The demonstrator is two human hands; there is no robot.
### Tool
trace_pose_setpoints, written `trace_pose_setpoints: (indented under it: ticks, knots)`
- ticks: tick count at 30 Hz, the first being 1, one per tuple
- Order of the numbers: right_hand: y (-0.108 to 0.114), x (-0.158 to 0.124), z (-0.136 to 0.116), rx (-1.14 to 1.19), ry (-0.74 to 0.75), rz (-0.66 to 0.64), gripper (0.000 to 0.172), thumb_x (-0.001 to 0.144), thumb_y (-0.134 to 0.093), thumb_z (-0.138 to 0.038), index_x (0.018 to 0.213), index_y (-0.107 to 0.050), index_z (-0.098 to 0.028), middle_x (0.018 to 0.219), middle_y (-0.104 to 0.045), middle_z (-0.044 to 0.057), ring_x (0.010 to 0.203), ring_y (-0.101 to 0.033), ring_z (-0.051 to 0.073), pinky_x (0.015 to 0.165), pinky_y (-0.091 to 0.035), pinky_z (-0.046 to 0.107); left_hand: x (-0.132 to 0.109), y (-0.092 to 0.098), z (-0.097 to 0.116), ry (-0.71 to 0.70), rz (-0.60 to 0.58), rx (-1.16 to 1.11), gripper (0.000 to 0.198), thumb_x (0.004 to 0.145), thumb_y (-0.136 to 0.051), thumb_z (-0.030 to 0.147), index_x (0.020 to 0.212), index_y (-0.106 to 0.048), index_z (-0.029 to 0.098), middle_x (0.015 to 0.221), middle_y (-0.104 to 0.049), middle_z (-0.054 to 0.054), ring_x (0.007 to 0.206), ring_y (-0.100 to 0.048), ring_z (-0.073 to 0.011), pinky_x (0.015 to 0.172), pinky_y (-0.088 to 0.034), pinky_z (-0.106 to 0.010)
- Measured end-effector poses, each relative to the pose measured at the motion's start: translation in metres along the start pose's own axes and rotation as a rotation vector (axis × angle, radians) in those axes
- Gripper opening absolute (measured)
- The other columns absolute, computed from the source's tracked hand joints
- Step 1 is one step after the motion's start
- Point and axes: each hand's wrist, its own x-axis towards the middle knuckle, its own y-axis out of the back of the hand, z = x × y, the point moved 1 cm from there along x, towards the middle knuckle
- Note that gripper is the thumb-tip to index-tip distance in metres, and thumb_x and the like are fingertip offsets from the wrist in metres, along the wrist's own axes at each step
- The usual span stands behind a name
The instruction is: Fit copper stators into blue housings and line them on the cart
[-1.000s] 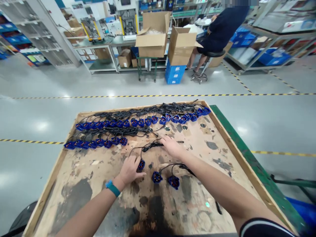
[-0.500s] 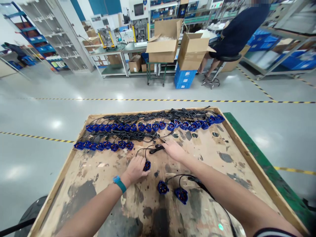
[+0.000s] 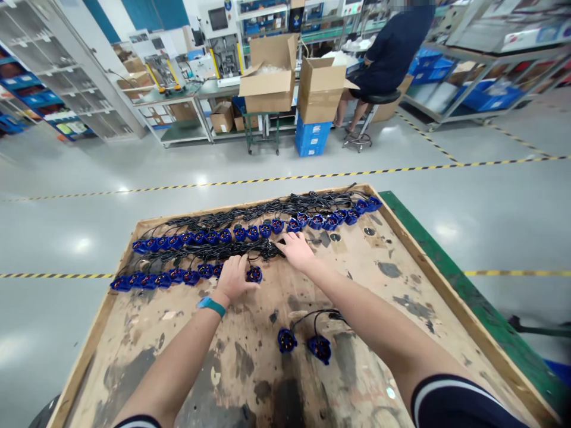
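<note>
A: Two bare hands at work on a wood-edged counter (image 3: 357, 255). What would make for good handling here?

B: Pace, most likely. Left hand (image 3: 232, 279) and right hand (image 3: 298, 252) should travel together, so that the black cable (image 3: 270, 251) neither tugs the blue plug (image 3: 254, 274) askew nor snags on other leads. A low path and a light touch ought to spare the near row of plugs (image 3: 163, 280).

A: How does each hand stand?

B: The left is half closed around the blue plug, thumb along its near side, fingers bent toward its far left. The right has its fingers bent down at the cable; whether they pinch it is hidden.

A: And the plug itself?

B: Between the left hand's thumb and fingers, to the near left of the right hand, roughly in line with the near row's right end. The hand hides any contact with a neighbour. Two separate plugs (image 3: 286, 340) sit nearer and farther right, well apart from the left hand.
</note>
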Motion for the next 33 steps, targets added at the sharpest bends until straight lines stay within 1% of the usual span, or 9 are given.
trace_pose_setpoints:
  ticks: [6, 9, 12, 16, 18, 21, 24, 28, 33]
  knots:
    - [0.01, -0.029, -0.015, 0.072, -0.117, 0.072, 0.042, 0.099, -0.043, -0.016, 0.139, -0.055, -0.016, 0.142, -0.051, 0.021, 0.125, -0.043, 0.034, 0.103, -0.03, 0.049, 0.007, 0.007, 0.015, 0.072, 0.01, 0.053, 0.086, 0.083, -0.061, 0.068, 0.14, -0.051, 0.004, 0.131, -0.056, -0.027, 0.121, -0.049, -0.0424, 0.101, -0.039, -0.054]
    - [0.018, -0.095, -0.005, 0.192, -0.139, 0.028, 0.035, 0.097, -0.054, -0.024, 0.131, -0.06, -0.019, 0.133, -0.06, 0.016, 0.121, -0.049, 0.031, 0.101, -0.035, 0.046, 0.009, 0.011, 0.021, 0.041, -0.003, 0.018, 0.063, 0.091, -0.055, 0.054, 0.134, -0.057, 0.008, 0.126, -0.061, -0.024, 0.123, -0.05, -0.0401, 0.108, -0.034, -0.058]
    - [0.021, -0.183, 0.019, 0.271, -0.249, -0.1, 0.042, 0.093, -0.064, -0.034, 0.133, -0.059, -0.022, 0.135, -0.06, 0.016, 0.123, -0.053, 0.032, 0.103, -0.038, 0.046, -0.007, 0.016, 0.03, 0.017, 0.076, -0.038, 0.059, 0.094, -0.052, 0.045, 0.141, -0.052, 0.01, 0.146, -0.049, -0.026, 0.142, -0.037, -0.0414, 0.118, -0.02, -0.063]
    - [0.005, -0.272, 0.035, 0.338, -0.395, -0.195, 0.075, 0.083, -0.076, -0.039, 0.149, -0.045, -0.02, 0.145, -0.051, 0.019, 0.133, -0.048, 0.036, 0.108, -0.04, 0.05, -0.047, 0.022, 0.084, -0.361, 0.012, -0.199, 0.077, 0.089, -0.058, 0.065, 0.151, -0.043, 0.022, 0.158, -0.035, -0.024, 0.147, -0.031, -0.0453, 0.115, -0.025, -0.066]
    - [-0.009, -0.289, 0.032, 0.364, -0.406, -0.177, 0.07, 0.085, -0.072, -0.032, 0.149, -0.046, -0.021, 0.142, -0.052, 0.018, 0.13, -0.052, 0.034, 0.107, -0.043, 0.048, -0.063, 0.022, 0.126, -0.556, -0.124, -0.252, 0.093, 0.081, -0.061, 0.077, 0.155, -0.037, 0.026, 0.156, -0.037, -0.026, 0.141, -0.038, -0.0463, 0.108, -0.036, -0.063]
    - [-0.025, -0.286, 0.025, 0.404, -0.354, -0.153, 0.046, 0.093, -0.059, -0.025, 0.139, -0.054, -0.023, 0.13, -0.06, 0.015, 0.117, -0.061, 0.029, 0.1, -0.049, 0.043, -0.069, 0.017, 0.182, -0.543, -0.293, -0.236, 0.104, 0.072, -0.069, 0.079, 0.155, -0.034, 0.026, 0.149, -0.043, -0.03, 0.135, -0.045, -0.0477, 0.096, -0.047, -0.058]
    - [-0.022, -0.266, 0.03, 0.376, -0.261, -0.156, 0.036, 0.095, -0.056, -0.024, 0.131, -0.06, -0.022, 0.115, -0.065, 0.013, 0.106, -0.064, 0.028, 0.093, -0.052, 0.041, -0.062, 0.011, 0.208, -0.417, -0.36, -0.17, 0.086, 0.078, -0.073, 0.067, 0.145, -0.046, 0.02, 0.137, -0.051, -0.03, 0.123, -0.054, -0.0454, 0.089, -0.051, -0.055]
    - [0.005, -0.216, 0.049, 0.239, -0.133, -0.077, 0.035, 0.095, -0.054, -0.02, 0.129, -0.064, -0.018, 0.107, -0.066, 0.013, 0.101, -0.062, 0.028, 0.091, -0.05, 0.041, -0.049, 0.013, 0.199, -0.39, -0.388, -0.132, 0.066, 0.083, -0.075, 0.053, 0.133, -0.053, 0.017, 0.133, -0.053, -0.026, 0.113, -0.059, -0.0389, 0.086, -0.053, -0.05]
    - [0.039, -0.125, 0.061, 0.128, -0.128, 0.025, 0.043, 0.095, -0.051, -0.014, 0.138, -0.059, -0.017, 0.117, -0.064, 0.015, 0.109, -0.059, 0.027, 0.097, -0.046, 0.041, 0.0, 0.017, 0.155, -0.25, -0.301, -0.05, 0.061, 0.087, -0.072, 0.046, 0.137, -0.052, 0.019, 0.131, -0.054, -0.022, 0.116, -0.058, -0.0368, 0.09, -0.052, -0.048]
